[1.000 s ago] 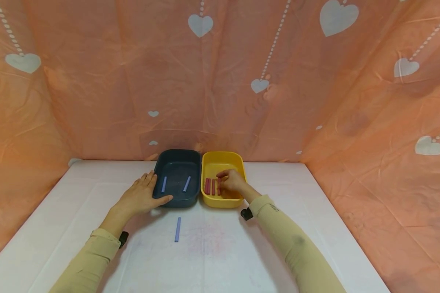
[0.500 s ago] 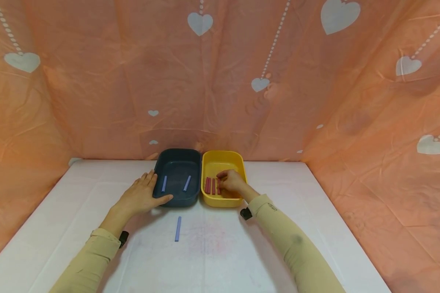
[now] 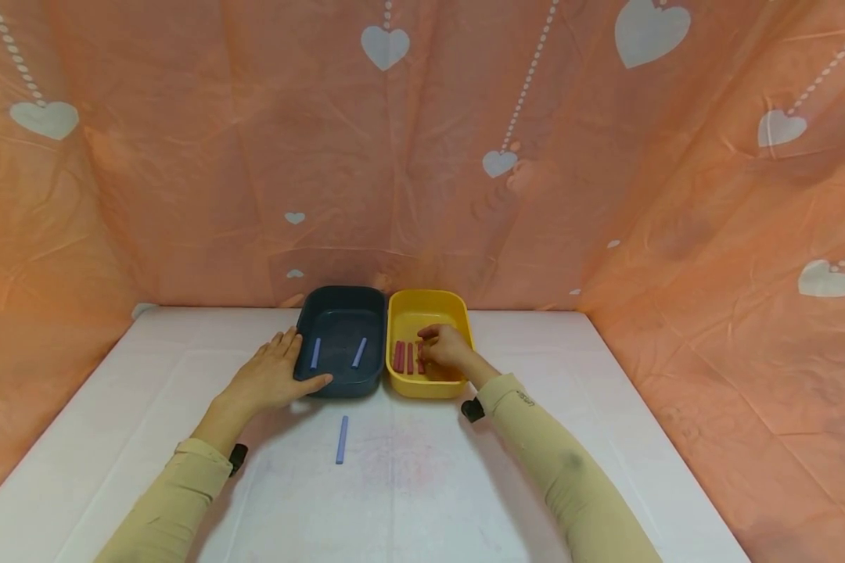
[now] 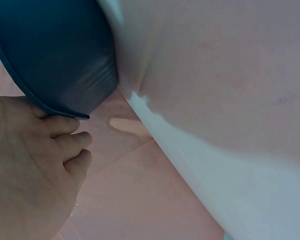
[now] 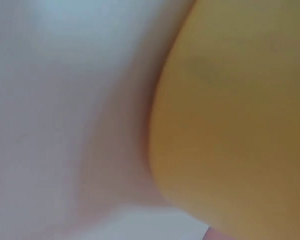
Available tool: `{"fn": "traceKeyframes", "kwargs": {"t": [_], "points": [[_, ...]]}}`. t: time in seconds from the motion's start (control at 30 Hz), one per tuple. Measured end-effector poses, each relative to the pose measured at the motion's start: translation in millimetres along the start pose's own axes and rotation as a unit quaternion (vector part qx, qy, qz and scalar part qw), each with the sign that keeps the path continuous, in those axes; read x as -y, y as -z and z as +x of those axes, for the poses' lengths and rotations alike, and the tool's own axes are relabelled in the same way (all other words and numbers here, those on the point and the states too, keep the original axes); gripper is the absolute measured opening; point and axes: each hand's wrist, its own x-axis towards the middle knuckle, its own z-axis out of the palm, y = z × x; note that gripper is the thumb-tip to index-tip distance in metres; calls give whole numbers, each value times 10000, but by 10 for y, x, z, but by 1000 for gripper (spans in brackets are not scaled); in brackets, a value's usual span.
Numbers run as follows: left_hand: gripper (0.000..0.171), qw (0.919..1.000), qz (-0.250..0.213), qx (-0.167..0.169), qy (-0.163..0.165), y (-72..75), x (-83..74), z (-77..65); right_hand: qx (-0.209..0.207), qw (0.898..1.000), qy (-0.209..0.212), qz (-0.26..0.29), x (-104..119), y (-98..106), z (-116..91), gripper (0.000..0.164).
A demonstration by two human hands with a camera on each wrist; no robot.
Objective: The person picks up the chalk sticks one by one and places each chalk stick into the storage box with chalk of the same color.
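In the head view my left hand [image 3: 271, 371] rests against the left side of a dark blue bin [image 3: 341, 305], fingers extended and thumb over the near rim. Inside that bin lie two blue chalk sticks [image 3: 315, 353]. My right hand [image 3: 447, 348] reaches into a yellow bin [image 3: 429, 391] and pinches a red chalk stick [image 3: 421, 358], partly hidden by the fingers. More red chalk sticks [image 3: 399, 356] lie side by side to its left. The left wrist view has my palm beside the blue bin's wall [image 4: 55, 60]; the right wrist view has only the yellow bin's outside [image 5: 230, 125].
One blue chalk stick [image 3: 341, 439] lies on the white table [image 3: 422, 516], in front of the blue bin. The two bins stand side by side near the back edge. Reddish dust marks the tabletop. An orange curtain [image 3: 429, 234] with hearts hangs behind and at both sides.
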Motion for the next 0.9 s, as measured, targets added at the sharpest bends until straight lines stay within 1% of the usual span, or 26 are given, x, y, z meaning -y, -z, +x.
{"fn": "traceKeyframes", "kwargs": {"t": [0.27,0.53,0.63,0.77,0.9], "points": [[115,10000,19,26,7,-6,11,-4,-155,9993,210,272,100,53,-89,41],[116,10000,17,57,22,-18,13,-3,-303,9972,326,607,175,63,-223,41],[115,10000,3,55,19,-13,8,-6,-371,9954,462,756,214,47,-290,39],[115,10000,-13,41,7,0,0,-8,-476,9918,766,901,279,1,-386,34],[114,10000,-8,39,-3,9,-6,-6,-514,9892,1017,920,351,-68,-500,32]]}}
